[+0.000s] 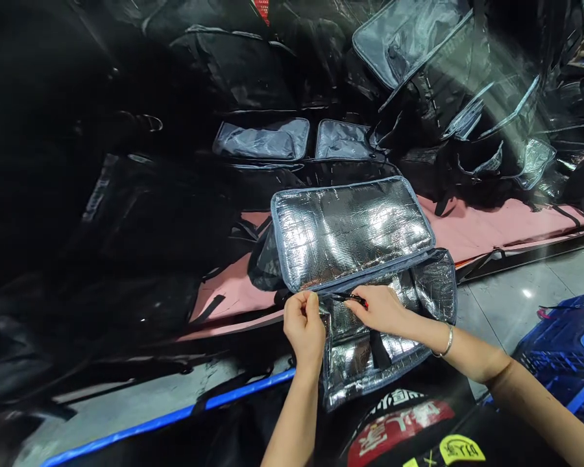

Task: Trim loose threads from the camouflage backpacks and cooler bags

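Observation:
An insulated bag with a silver foil lining (355, 227) and grey-blue piping lies open in front of me, its lid panel folded away from me. My left hand (305, 324) is closed in a pinch on the bag's edge at the near left corner of that panel. Just to the right, my right hand (382, 308) is closed around a small dark tool with a touch of red, which looks like thread snips (343, 296). The tool's tip points left toward my left fingers. Below both hands, the foil-lined body (353, 363) hangs toward my lap.
Pink material (496, 227) covers the work surface beneath the bag. Piles of black bags (253, 71) rise behind and to the left, some with grey linings. Blue plastic crates (559, 344) stand on the floor at right. A blue bar (170, 418) runs along the lower left.

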A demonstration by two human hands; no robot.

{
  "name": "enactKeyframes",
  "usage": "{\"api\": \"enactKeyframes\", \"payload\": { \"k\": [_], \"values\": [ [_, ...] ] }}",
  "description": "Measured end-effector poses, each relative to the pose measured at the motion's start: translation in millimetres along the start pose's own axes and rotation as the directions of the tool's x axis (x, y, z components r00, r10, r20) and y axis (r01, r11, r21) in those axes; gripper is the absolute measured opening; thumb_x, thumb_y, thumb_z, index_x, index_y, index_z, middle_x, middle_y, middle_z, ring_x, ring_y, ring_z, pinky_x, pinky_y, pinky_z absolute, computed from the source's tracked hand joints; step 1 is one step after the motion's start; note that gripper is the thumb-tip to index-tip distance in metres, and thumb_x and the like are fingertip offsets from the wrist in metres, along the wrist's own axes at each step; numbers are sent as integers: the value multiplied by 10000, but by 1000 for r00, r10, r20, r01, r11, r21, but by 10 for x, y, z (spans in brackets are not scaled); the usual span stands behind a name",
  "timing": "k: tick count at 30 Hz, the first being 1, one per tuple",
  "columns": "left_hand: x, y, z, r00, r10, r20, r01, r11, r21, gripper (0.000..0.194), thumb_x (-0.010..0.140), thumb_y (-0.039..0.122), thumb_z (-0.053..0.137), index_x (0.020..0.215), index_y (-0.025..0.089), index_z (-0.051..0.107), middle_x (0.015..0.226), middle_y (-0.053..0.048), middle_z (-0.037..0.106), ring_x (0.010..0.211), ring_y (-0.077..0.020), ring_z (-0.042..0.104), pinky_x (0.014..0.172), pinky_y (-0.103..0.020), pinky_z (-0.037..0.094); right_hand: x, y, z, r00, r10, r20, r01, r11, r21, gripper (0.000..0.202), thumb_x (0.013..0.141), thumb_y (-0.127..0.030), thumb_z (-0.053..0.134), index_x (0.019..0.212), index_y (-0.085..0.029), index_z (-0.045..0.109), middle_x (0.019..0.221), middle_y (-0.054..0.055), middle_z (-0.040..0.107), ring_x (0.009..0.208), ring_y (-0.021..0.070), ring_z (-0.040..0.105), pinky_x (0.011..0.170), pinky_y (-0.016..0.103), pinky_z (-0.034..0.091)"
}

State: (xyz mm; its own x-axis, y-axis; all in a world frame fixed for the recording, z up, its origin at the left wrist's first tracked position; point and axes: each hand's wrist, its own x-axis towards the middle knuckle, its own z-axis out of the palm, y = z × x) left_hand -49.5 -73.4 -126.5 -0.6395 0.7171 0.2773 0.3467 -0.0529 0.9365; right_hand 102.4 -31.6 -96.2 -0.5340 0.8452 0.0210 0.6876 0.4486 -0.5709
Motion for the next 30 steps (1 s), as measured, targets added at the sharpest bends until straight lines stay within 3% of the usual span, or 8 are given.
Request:
{"api": "enactKeyframes", "payload": {
  "k": [5, 9, 14, 19, 23, 25, 28, 30],
  "values": [
    [-15, 116, -55, 979, 133, 157, -96, 970, -224, 540, 895, 496, 274, 483, 185, 430, 547, -13, 419, 569, -132, 400, 546, -277, 308, -44, 167, -4, 996, 43, -73, -22, 965, 262, 293, 906, -386, 383, 806, -192, 580, 649, -18, 541, 608, 121, 482, 575, 236, 289],
    [-23, 109, -29, 967, 191, 170, -155, 966, -205, 517, 894, 470, 336, 471, 185, 420, 517, -6, 406, 553, -130, 394, 544, -284, 301, -58, 369, 43, 956, 229, -182, -79, 800, 594, 385, 921, -422, 274, 828, -190, 567, 636, -27, 492, 585, 115, 452, 568, 231, 323],
    [-48, 66, 3, 966, 202, 159, -178, 971, -157, 462, 903, 384, 377, 486, 185, 409, 512, 10, 387, 528, -119, 377, 523, -282, 286, 14, 502, 192, 897, 404, -181, -139, 645, 752, 390, 775, -534, 505, 668, -166, 581, 646, -1, 562, 622, 128, 484, 623, 255, 350],
    [-47, 64, -8, 951, 247, 187, -250, 968, -11, 473, 890, 357, 416, 448, 190, 393, 490, 15, 384, 505, -113, 384, 534, -288, 309, 138, 541, 287, 810, 577, -110, -159, 395, 905, 418, 583, -575, 647, 597, -165, 568, 569, -4, 545, 576, 131, 486, 602, 265, 368],
    [-83, 104, 17, 950, 282, 134, -291, 955, 59, 406, 884, 333, 432, 506, 189, 464, 537, 7, 456, 564, -126, 446, 576, -283, 364, 148, 556, 315, 794, 597, -112, -142, 362, 921, 437, 515, -585, 670, 579, -180, 521, 528, -33, 491, 519, 108, 438, 544, 249, 353],
    [-122, 141, 58, 940, 325, 101, -335, 936, 107, 257, 867, 315, 475, 670, 182, 573, 654, -9, 548, 649, -136, 504, 632, -282, 403, 127, 562, 336, 790, 602, -116, -135, 356, 925, 451, 499, -594, 674, 572, -183, 505, 516, -43, 468, 502, 100, 417, 526, 244, 345],
    [-160, 185, 157, 881, 445, 160, -469, 867, 171, 147, 848, 269, 520, 921, 180, 612, 835, -40, 629, 762, -148, 559, 722, -287, 433, 99, 575, 379, 790, 599, -128, -125, 362, 924, 448, 506, -587, 681, 566, -184, 493, 512, -47, 457, 503, 97, 410, 528, 243, 352],
    [-148, 190, 238, 825, 511, 242, -562, 790, 246, 163, 857, 260, 507, 936, 181, 626, 859, -53, 650, 794, -161, 571, 760, -298, 429, 92, 589, 410, 793, 593, -140, -114, 370, 922, 435, 526, -575, 679, 573, -184, 493, 524, -44, 467, 519, 99, 422, 548, 244, 368]
  ]
}}
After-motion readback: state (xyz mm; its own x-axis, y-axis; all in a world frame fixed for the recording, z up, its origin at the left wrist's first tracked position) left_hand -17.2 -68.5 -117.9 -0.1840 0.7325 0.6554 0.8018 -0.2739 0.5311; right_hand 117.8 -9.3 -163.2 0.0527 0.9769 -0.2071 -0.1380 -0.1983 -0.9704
